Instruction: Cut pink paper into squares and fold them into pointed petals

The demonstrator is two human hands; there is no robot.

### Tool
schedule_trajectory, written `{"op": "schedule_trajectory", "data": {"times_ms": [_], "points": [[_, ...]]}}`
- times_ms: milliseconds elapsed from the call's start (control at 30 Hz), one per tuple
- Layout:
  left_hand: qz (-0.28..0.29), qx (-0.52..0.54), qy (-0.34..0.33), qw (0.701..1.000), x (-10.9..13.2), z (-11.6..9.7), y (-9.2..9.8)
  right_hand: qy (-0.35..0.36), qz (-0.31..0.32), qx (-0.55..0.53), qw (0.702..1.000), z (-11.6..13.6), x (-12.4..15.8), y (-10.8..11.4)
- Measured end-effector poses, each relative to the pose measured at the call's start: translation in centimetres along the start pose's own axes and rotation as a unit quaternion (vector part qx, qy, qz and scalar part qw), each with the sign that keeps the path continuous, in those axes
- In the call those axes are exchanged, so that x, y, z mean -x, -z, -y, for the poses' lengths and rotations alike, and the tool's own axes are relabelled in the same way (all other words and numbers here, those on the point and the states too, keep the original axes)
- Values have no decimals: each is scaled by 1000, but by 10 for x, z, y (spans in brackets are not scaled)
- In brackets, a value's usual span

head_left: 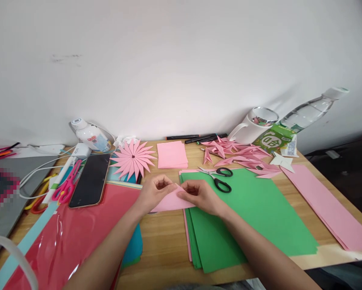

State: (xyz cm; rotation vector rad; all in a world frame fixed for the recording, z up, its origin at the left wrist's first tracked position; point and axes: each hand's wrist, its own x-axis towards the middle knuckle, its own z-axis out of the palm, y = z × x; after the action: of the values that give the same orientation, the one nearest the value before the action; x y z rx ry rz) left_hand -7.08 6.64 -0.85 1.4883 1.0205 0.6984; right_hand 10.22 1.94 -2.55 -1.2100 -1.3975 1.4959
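Note:
My left hand and my right hand meet over the wooden desk and pinch a small folded pink paper between their fingers. The paper hangs just above the desk, at the left edge of a stack of green sheets. Black-handled scissors lie on the green sheets just beyond my right hand. A finished pink paper flower and a pile of pink square sheets sit behind my hands.
A heap of folded pink petals lies at the back right beside a white mug and a tipped water bottle. Long pink strips run along the right edge. A phone, pink scissors, a red plastic folder and a laptop fill the left.

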Motion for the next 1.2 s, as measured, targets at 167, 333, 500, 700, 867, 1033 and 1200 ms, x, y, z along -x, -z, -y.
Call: {"op": "schedule_trajectory", "data": {"times_ms": [167,333,500,700,867,1033,1200], "points": [[27,-18,26,999,1,1,-2,15,-14,51,998,-2,1,-1],[12,-77,-13,997,3,3,-1,12,-20,40,999,-2,1,1],[-92,-40,-55,993,0,0,2,30,-119,-40,992,-1,-4,9],[-164,-4,-67,984,-1,-2,4,11,-181,-145,973,2,-6,8],[-173,-12,-75,982,0,1,3,20,-211,-185,960,3,-7,5],[-182,-13,-73,980,-1,3,3,28,-226,-169,959,0,-7,4],[-173,9,-65,983,-2,10,4,22,-225,-181,957,1,-6,5]]}}
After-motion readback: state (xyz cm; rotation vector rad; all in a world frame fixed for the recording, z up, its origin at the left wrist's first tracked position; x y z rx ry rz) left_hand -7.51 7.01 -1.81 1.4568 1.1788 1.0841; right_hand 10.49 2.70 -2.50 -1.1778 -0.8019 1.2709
